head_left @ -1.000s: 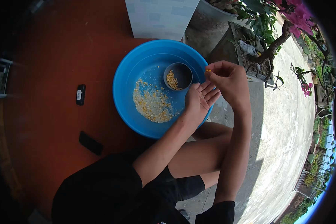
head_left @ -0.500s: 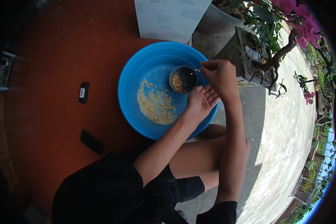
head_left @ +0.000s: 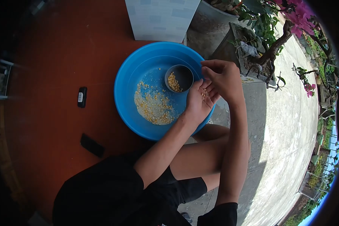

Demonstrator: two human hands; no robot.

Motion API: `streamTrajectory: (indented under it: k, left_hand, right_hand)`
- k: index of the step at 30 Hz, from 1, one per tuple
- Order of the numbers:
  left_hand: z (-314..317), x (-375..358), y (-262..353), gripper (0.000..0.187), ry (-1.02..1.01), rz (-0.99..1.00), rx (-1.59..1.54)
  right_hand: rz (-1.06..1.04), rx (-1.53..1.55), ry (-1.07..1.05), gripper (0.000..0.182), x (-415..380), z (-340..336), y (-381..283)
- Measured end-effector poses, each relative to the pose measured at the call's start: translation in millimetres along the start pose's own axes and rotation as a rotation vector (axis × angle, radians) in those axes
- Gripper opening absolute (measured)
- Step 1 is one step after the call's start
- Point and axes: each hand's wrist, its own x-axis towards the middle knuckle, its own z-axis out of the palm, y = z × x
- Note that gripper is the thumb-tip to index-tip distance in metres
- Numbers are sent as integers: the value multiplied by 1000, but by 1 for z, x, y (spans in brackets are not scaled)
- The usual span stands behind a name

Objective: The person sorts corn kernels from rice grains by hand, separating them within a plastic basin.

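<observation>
Picking kernels (head_left: pixel 205 94) out of our open left hand (head_left: pixel 198 100) with our right hand (head_left: pixel 221 78), over the blue basin (head_left: pixel 126 81).

A second ago our right hand was lifted with one yellow kernel pinched; now it is lowered, and its fingertips come together on the kernels in the cupped left palm, so we judge another pick begins. We count one basin, one small grey bowl (head_left: pixel 179 77) holding kernels inside it, one loose heap of corn (head_left: pixel 152 105), and two dark objects (head_left: pixel 81 96) on the red floor (head_left: pixel 45 113).
</observation>
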Motion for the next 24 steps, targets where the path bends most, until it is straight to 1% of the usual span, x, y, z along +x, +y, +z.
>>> streamTrajectory:
  k: [2,5,8,11,14,17,24]
  left_hand:
    - [2,-3,-3,43,-8,39,-15]
    - [27,-11,2,54,-65,113,22]
    - [33,-13,2,63,-156,151,32]
    - [35,-16,-4,69,-207,156,55]
    - [38,-18,-6,71,-245,162,108]
    - [41,-18,-3,72,-267,171,161]
    - [45,-18,-2,76,-295,185,200]
  right_hand:
    - [-54,-41,27,22,-11,-6,-2]
    - [-159,-109,3,17,-28,-15,3]
    - [-370,-255,46,15,-39,-16,12]
    - [-408,-259,28,15,-42,-14,15]
    - [-400,-292,50,13,-42,-16,17]
    - [-382,-168,47,11,-42,-18,12]
    - [-423,-230,58,11,-38,-16,9]
